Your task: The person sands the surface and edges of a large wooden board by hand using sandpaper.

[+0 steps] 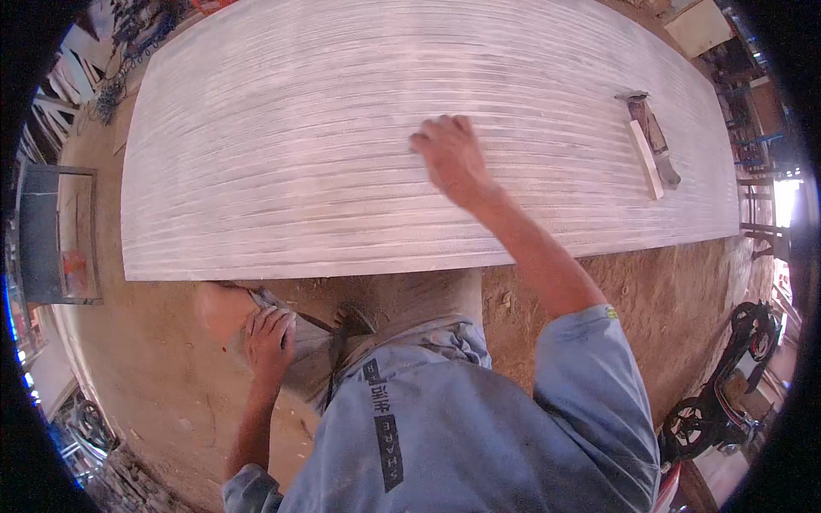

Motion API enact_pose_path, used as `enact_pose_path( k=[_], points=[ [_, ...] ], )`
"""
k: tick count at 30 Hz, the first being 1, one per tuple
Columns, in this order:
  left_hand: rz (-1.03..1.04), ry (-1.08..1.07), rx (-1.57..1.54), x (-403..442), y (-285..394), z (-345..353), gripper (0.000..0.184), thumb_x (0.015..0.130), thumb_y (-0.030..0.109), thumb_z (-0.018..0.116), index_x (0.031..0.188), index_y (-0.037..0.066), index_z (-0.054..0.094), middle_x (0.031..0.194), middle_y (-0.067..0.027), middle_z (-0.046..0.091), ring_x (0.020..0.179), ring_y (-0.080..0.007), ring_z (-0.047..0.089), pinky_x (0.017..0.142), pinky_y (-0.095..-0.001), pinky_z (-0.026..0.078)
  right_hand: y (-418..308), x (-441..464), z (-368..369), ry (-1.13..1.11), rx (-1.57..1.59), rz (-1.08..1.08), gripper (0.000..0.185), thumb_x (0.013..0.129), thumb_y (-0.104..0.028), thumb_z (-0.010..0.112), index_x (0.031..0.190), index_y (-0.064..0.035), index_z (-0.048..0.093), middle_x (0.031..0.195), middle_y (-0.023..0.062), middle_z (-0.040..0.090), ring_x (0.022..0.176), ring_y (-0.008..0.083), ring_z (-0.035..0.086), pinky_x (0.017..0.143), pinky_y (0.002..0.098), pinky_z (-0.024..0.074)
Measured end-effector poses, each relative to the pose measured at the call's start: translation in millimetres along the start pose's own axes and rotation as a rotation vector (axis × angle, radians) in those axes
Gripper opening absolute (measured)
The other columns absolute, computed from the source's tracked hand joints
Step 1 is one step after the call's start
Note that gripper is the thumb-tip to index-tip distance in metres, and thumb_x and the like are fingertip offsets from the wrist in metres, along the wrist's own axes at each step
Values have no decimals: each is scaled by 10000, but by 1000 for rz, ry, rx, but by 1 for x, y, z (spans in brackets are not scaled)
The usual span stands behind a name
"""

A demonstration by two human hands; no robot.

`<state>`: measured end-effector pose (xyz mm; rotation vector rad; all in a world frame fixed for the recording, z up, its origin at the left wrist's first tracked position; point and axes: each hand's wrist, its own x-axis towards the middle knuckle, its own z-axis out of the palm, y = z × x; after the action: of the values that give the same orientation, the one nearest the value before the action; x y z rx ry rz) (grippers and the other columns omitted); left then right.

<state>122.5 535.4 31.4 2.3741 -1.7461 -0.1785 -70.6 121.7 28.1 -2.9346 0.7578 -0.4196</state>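
Observation:
A wide, pale board [342, 197] with long parallel grooves spans the view in front of me. My right hand [453, 161] is over its middle, fingers bent down and close together; whatever is under them is hidden. Low on the left, my left hand [270, 338] is by my bent leg, its fingers curled together, and I cannot make out what they hold. On the board's right part lies a hammer-like tool [652, 137] with a dark head and worn handle. A short, pale wood strip [646, 160] lies against its left side.
A grey metal frame or box [53, 231] stands at the far left. Brown dusty ground [547, 342] shows below the board's near edge. At the lower right is a motorcycle [718, 393], and wooden racks line the right side.

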Motion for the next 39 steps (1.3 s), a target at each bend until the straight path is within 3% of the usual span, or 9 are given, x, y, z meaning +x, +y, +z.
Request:
enact_pose_path(
  k=[8,11,13,16,21,26,30,35,39],
  points=[
    [-17,23,-47,1,0,-1,168,825,133,647,970,56,682,1059,-66,666,1092,-268,575,1037,-458,374,290,-180,-37,94,-326,419,245,788,-61,628,1018,-109,696,1120,126,624,1129,335,538,972,451,367],
    [-30,17,-21,1,-2,1,168,826,131,646,969,52,686,1060,-63,668,1086,-265,578,1035,-456,379,254,-164,-80,-6,-428,564,211,803,-114,629,1008,-96,679,1108,130,630,1118,332,532,939,459,381],
    [-25,38,-24,1,-1,1,175,824,134,646,974,56,691,1057,-61,670,1082,-260,582,1031,-455,386,261,-161,-23,228,-488,247,175,839,-145,609,988,-83,676,1073,136,635,1078,341,553,937,470,382],
    [-16,26,-14,3,1,-3,183,822,136,646,984,65,695,1053,-59,672,1082,-256,585,1026,-457,392,107,-59,0,-38,-169,287,137,861,-166,584,912,-84,680,1007,120,644,1044,336,569,944,503,393],
    [-6,1,24,-2,-3,4,186,816,133,649,986,73,694,1054,-64,671,1086,-259,581,1032,-461,388,-62,46,36,128,189,-113,182,844,-22,557,935,-121,680,959,62,631,997,249,593,953,417,424],
    [-13,17,-68,-5,-7,11,187,813,133,651,986,75,691,1054,-68,665,1086,-267,575,1039,-470,379,24,0,3,-165,-110,34,263,862,-41,516,1025,-141,696,1113,81,651,1143,268,564,1022,476,374],
    [-9,2,-37,2,0,0,176,815,131,655,978,70,684,1043,-67,660,1088,-267,574,1037,-467,381,194,-113,-20,116,-282,240,145,816,-137,577,890,-171,697,975,36,639,981,262,568,874,463,382],
    [11,41,3,1,-8,3,172,820,136,661,977,70,681,1037,-62,662,1084,-255,576,1029,-455,386,181,-108,-20,165,-304,217,122,757,-104,657,878,-114,671,928,69,619,953,277,569,843,431,411],
    [-6,53,-30,0,-4,0,194,815,140,665,1000,90,691,1050,-55,665,1089,-242,578,1027,-448,387,27,-11,29,120,9,-13,136,854,-124,582,935,-104,690,991,115,637,1017,314,591,911,476,432]
  ],
)
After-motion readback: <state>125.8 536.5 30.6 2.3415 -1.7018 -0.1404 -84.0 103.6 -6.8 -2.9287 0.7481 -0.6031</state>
